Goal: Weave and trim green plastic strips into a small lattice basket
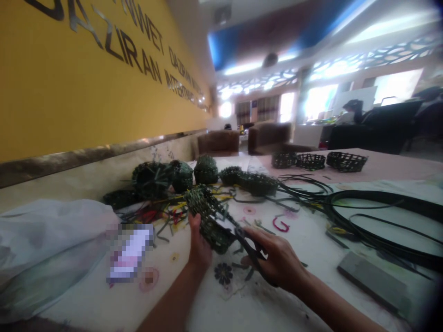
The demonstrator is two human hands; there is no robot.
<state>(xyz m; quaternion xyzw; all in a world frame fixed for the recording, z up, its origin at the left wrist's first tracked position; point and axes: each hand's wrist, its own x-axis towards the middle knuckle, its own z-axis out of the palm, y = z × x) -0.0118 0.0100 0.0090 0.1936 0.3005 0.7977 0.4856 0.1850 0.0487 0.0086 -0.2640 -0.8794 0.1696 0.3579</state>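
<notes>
Left hand (200, 246): grip closed on the near-left side of the woven basket (217, 234); can't tell if it's lifted or resting on the bench (249, 309). Right hand (278, 258): grip closed round the handles of a dark hand tool (249, 246), pliers or scissors, unclear. Key relation: basket lies ahead-left of the right grip, long axis far-left to near-right, tool roughly parallel at its right edge. Left hand is nearer, on the weave. Tip contact: can't tell. Grey block (374, 281) well apart, right.
</notes>
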